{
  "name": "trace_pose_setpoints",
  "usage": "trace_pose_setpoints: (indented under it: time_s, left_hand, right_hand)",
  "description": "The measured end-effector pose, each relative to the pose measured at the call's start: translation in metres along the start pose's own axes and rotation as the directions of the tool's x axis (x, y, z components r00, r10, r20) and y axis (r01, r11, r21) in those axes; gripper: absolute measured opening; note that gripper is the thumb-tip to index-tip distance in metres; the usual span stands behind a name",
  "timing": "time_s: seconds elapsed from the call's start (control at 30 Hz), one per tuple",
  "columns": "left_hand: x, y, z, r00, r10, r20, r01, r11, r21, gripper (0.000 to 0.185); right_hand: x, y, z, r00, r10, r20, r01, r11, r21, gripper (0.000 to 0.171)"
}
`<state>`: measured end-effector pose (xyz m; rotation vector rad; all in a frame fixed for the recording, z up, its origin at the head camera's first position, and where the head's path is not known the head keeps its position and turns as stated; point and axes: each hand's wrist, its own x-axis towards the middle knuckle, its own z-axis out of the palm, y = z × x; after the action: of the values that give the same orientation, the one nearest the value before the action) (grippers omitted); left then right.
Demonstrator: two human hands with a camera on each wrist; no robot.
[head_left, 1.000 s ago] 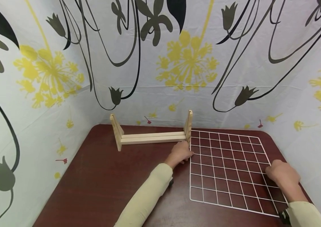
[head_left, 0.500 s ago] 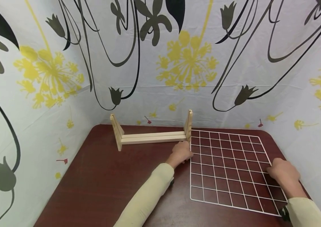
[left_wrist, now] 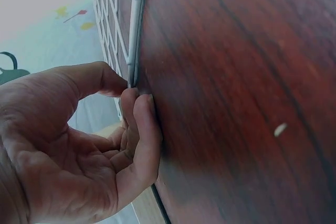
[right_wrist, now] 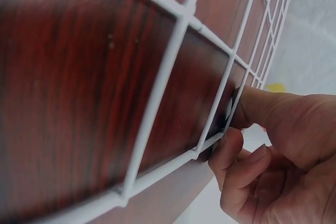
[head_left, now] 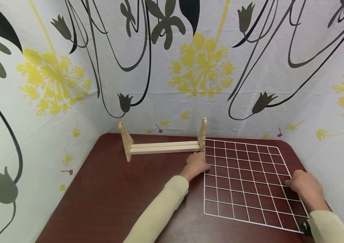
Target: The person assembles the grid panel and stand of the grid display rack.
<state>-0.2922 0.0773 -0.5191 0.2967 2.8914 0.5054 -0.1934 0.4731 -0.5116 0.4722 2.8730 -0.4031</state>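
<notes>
A white wire grid panel (head_left: 249, 221) lies flat over the right part of the dark red-brown table. My left hand (head_left: 195, 165) pinches its left edge wire between thumb and bent fingers; in the left wrist view the thumb (left_wrist: 111, 81) meets that wire from one side and the fingertips from the other. On the opposite edge, my right hand (head_left: 305, 187) holds the side wire, with thumb and forefinger around it in the right wrist view. A pale wooden stand (head_left: 164, 148), two slanted end pieces joined by a crossbar, stands behind the left hand, its right end next to the grid's far-left corner.
The table (head_left: 108, 195) has rounded far corners. A patterned white cloth (head_left: 160, 111) hangs behind the table and along both sides. The grid's right edge runs near the table's right edge. Bare tabletop spreads to the left of the left arm.
My left hand has shifted very slightly to the right along its hold, the fingers reaching a little further over the edge wire. The grid, right hand and wooden stand stay nearly still.
</notes>
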Motion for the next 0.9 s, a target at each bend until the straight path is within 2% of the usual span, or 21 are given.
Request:
trace_pose_setpoints:
  time_s: [0.17, 0.27, 0.3, 0.4, 0.53, 0.63, 0.73, 0.9]
  left_hand:
    - [0.006, -0.002, 0.001, 1.0, 0.005, 0.021, -0.004, 1.0, -0.016, 0.031]
    - [0.022, -0.011, 0.018, 0.999, 0.027, 0.024, -0.025, 0.998, -0.051, 0.033]
    - [0.024, -0.012, 0.019, 0.999, 0.024, 0.035, -0.022, 0.998, -0.061, 0.032]
    - [0.047, -0.024, 0.041, 0.998, 0.034, 0.048, -0.03, 0.997, -0.078, 0.032]
    - [0.054, -0.028, 0.045, 0.996, 0.029, 0.079, -0.023, 0.997, -0.078, 0.031]
    - [0.041, -0.024, 0.034, 0.996, 0.053, 0.068, -0.048, 0.995, -0.084, 0.033]
    - [0.02, -0.02, 0.015, 0.994, 0.099, 0.046, -0.095, 0.992, -0.084, 0.039]
    - [0.004, -0.019, 0.005, 0.991, 0.128, -0.036, -0.129, 0.991, -0.044, 0.048]
  right_hand:
    - [-0.001, 0.002, 0.0, 1.0, -0.021, -0.01, 0.021, 1.0, -0.005, 0.032]
    - [-0.001, 0.003, 0.0, 0.999, -0.034, -0.027, 0.034, 0.999, -0.005, 0.034]
    - [-0.001, 0.004, 0.0, 0.999, -0.037, -0.031, 0.037, 0.999, -0.005, 0.035]
    - [0.003, 0.007, 0.002, 0.998, -0.051, -0.044, 0.051, 0.999, -0.004, 0.037]
    - [0.005, 0.01, 0.002, 0.997, -0.057, -0.053, 0.058, 0.998, 0.008, 0.038]
    - [0.004, 0.012, 0.001, 0.997, -0.052, -0.054, 0.053, 0.998, 0.023, 0.039]
    - [0.004, 0.014, 0.001, 0.998, -0.041, -0.049, 0.042, 0.999, 0.023, 0.04]
    - [0.005, 0.015, -0.001, 1.0, -0.006, -0.008, 0.006, 1.0, 0.005, 0.048]
